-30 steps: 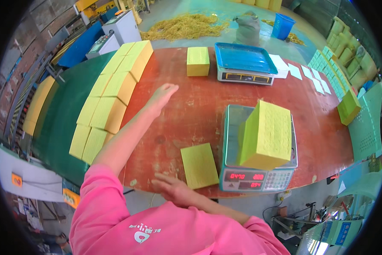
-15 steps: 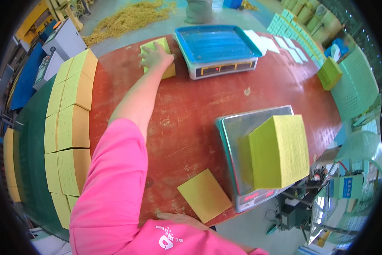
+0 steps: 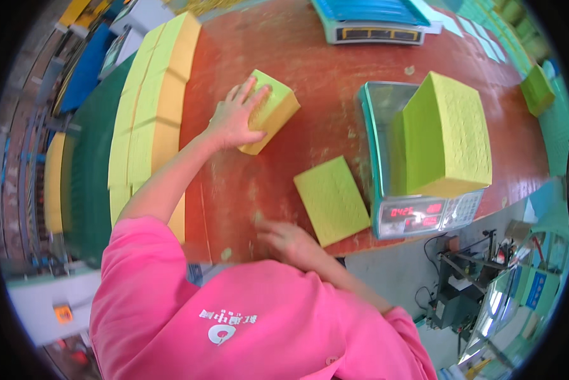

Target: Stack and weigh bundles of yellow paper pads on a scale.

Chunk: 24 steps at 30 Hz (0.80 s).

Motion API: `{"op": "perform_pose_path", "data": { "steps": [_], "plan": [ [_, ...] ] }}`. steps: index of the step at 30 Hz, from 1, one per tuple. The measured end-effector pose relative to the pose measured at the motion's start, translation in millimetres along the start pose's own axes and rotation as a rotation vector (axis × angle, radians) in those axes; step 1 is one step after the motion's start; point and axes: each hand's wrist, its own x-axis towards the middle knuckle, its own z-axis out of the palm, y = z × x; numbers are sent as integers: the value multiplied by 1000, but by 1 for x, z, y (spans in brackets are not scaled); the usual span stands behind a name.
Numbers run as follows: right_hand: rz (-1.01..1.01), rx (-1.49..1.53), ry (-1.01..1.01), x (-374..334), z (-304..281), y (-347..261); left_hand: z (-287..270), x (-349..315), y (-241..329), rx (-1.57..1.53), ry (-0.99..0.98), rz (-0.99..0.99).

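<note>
A thick block of yellow paper [image 3: 273, 114] lies tilted on the red-brown table, and my left hand [image 3: 239, 120] grips it, fingers over its top and thumb along its near side. Close to the table's front edge, my right hand [image 3: 289, 242] rests low with its fingers stretched out and nothing in them; it is slightly blurred. Just right of it lies a flat yellow sheet or thin stack [image 3: 332, 201]. A tall yellow paper stack [image 3: 446, 136] stands on the digital scale [image 3: 381, 149] to the right, whose red display is lit.
Rows of yellow paper blocks [image 3: 151, 101] line the left side of the table [image 3: 234, 190]. A second scale with a blue tray [image 3: 373, 12] is at the far edge. White sheets [image 3: 481, 38] and another yellow block [image 3: 537, 90] sit at the far right.
My left hand has brought the yellow paper block from beside the blue-tray scale nearer to me and turned it. My right hand shows more fully, and the view has shifted.
</note>
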Motion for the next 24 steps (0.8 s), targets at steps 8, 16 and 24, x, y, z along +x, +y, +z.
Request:
{"op": "perform_pose_path", "data": {
  "steps": [8, 16, 24],
  "plan": [
    [-63, 76, 330, 14, -70, -58, -58, -228, 109, 109, -270, 133],
    [202, 138, -229, 84, -17, -8, 40, -374, 203, -530, 671, -710],
    [308, 85, -169, 4, -12, -54, 93, -323, 234, -2007, 1196, -961]
  ]
}}
